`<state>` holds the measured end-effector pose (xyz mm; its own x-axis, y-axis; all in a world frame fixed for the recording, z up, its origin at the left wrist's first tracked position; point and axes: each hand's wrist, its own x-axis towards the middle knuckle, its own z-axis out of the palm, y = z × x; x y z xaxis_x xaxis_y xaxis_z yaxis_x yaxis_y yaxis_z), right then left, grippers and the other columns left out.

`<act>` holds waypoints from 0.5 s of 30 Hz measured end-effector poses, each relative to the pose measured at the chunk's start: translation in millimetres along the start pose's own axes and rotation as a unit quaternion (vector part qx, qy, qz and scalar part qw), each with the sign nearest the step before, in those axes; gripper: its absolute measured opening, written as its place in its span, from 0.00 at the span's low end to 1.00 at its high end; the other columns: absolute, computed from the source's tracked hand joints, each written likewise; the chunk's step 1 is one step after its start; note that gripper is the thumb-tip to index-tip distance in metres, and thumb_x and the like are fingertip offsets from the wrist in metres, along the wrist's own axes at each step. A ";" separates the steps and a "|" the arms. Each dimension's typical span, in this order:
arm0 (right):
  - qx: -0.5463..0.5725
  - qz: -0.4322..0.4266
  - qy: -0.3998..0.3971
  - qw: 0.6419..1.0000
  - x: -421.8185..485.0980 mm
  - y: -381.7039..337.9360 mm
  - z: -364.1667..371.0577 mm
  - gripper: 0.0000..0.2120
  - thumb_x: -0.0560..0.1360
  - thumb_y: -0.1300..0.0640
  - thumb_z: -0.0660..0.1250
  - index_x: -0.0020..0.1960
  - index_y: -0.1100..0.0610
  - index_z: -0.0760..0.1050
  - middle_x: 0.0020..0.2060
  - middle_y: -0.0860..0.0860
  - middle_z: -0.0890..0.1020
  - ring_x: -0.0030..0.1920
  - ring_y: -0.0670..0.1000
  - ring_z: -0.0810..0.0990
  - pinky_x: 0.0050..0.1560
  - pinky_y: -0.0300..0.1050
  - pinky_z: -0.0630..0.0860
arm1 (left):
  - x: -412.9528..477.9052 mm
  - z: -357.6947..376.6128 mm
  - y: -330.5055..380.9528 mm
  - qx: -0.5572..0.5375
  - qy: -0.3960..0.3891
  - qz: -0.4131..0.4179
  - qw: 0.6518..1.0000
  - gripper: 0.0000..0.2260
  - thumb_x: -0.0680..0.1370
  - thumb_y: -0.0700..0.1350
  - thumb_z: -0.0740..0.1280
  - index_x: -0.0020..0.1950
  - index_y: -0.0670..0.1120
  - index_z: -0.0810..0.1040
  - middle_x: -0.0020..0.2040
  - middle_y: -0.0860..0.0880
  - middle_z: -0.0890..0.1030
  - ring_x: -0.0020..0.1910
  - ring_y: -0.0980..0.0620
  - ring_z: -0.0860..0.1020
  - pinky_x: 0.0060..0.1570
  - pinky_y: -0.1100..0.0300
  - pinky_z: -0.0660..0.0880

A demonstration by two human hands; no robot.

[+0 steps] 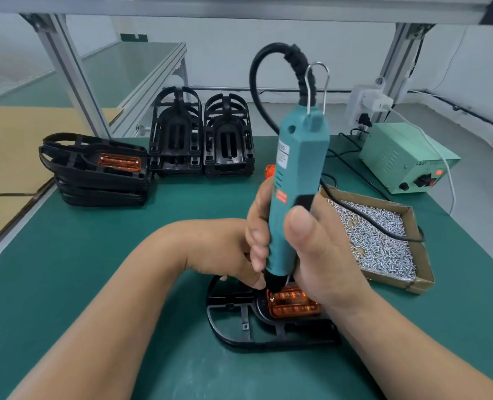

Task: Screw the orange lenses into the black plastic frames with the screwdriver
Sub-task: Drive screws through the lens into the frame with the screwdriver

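Wrapped round the teal screwdriver (294,174), the right grip (323,249) holds it upright, tip down at the orange lens (292,304).

Fingers and thumb of that grip curl about the tool's lower body. Directly below it, the lens sits in the black frame (239,327), which lies flat on the green bench (95,284). The left grip (225,246) lies against the right one, fingertips (261,282) bent down beside the tool's black nose. They seem to touch the frame, but whether they pinch anything cannot be told. Just right of the grip stands a cardboard box of screws (383,241), the tool's black cable (363,219) crossing it. Beyond the grip to the left is a stack of lens-fitted frames (95,168), straight beyond it two stacks of bare frames (176,134), and beyond to the right a pale green power box (404,160).
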<state>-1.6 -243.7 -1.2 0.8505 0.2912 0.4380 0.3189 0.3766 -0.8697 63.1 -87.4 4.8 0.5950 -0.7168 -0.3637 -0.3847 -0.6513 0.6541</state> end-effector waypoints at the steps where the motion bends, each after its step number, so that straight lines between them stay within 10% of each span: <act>1: 0.000 -0.003 0.003 1.000 0.0 0.3 -1.0 0.28 0.78 0.34 0.72 0.57 0.58 0.71 0.37 0.54 0.76 0.31 0.56 0.73 0.31 0.52 0.73 | -0.2 0.0 0.1 0.003 0.000 0.002 1.000 0.18 0.77 0.46 0.77 0.31 0.60 0.76 0.29 0.63 0.75 0.28 0.63 0.73 0.33 0.67 0.75; 15: 0.034 -0.001 -0.012 0.999 0.7 1.4 -0.5 0.23 0.76 0.38 0.77 0.53 0.55 0.73 0.33 0.52 0.75 0.28 0.54 0.69 0.29 0.44 0.72 | -0.3 0.8 4.6 -0.016 -0.018 0.003 1.000 0.22 0.78 0.42 0.76 0.30 0.64 0.78 0.28 0.63 0.76 0.28 0.63 0.73 0.31 0.68 0.73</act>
<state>-0.4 -243.4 -2.3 0.8391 0.3108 0.4465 0.2919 0.4354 -0.8516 60.6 -90.4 7.3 0.5666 -0.7297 -0.3827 -0.3651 -0.6387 0.6773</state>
